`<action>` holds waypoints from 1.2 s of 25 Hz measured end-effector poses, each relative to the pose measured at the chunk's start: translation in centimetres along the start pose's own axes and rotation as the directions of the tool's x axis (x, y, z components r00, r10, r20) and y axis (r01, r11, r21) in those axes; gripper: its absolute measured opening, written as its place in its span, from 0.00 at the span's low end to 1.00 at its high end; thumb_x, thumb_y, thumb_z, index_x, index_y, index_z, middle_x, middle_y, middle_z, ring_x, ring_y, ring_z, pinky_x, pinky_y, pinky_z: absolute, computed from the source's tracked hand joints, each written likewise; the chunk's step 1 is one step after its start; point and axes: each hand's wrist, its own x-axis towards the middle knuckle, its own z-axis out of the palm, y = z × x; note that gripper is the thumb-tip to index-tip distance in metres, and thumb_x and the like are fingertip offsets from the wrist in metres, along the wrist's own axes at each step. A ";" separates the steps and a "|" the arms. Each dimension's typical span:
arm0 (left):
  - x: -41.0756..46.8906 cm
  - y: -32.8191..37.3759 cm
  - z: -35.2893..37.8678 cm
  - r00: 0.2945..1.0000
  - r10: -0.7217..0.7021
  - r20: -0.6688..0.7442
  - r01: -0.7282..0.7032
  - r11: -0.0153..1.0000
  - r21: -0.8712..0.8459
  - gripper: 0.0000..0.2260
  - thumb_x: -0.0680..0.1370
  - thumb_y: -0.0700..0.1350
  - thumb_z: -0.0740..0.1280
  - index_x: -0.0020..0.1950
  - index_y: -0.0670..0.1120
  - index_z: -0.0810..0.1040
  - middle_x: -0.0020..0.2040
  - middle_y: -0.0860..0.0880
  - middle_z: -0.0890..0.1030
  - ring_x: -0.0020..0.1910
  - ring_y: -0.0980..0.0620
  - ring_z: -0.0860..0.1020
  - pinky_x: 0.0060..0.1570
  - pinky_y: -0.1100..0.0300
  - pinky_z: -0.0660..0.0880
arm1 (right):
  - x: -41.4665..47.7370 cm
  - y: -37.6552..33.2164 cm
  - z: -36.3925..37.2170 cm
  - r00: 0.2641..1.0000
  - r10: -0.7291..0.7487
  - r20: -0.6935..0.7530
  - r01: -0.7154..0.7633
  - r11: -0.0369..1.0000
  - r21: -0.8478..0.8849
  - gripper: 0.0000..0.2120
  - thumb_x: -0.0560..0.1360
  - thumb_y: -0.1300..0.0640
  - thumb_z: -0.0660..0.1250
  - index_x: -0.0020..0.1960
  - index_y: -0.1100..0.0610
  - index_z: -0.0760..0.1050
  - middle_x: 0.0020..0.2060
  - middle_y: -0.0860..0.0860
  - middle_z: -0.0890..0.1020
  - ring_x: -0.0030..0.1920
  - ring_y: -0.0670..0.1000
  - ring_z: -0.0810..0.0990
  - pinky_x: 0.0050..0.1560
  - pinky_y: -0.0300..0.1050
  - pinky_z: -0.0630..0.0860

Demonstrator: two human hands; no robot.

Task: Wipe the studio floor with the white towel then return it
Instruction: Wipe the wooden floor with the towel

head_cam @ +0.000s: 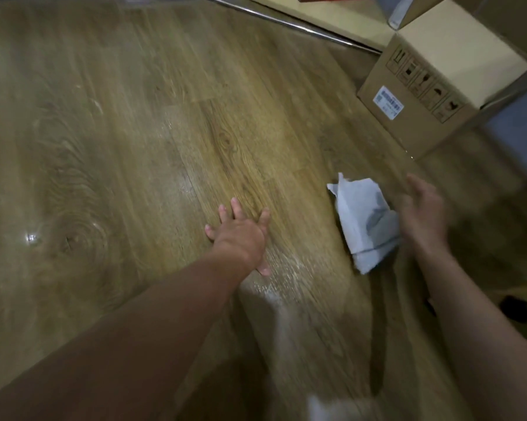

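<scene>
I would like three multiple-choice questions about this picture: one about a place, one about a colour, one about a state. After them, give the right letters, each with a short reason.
1. Where is the white towel?
A. between the left hand and the right hand
B. in a bucket
C. under the left hand

2. What colour is the cardboard box?
A. red
B. blue
C. brown

3. How is the left hand?
A. closed in a fist
B. flat on the floor, fingers spread
C. gripping the towel

Answers:
1 A: the towel shows right of the left hand and just beside the blurred right hand.
2 C: its sides are plain brown, with a white label.
3 B: its straight fingers fan out on the wood, apart from the towel.
</scene>
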 end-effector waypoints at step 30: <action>-4.7 -5.0 5.6 0.996 -0.070 -0.060 0.066 0.996 -0.060 0.49 0.69 0.68 0.67 0.75 0.63 0.34 0.76 0.54 0.30 0.76 0.41 0.33 0.61 0.21 0.47 | -23.8 -1.4 7.9 0.867 -0.323 0.379 0.466 0.795 -0.388 0.25 0.83 0.45 0.46 0.78 0.50 0.58 0.78 0.47 0.58 0.78 0.50 0.51 0.77 0.54 0.46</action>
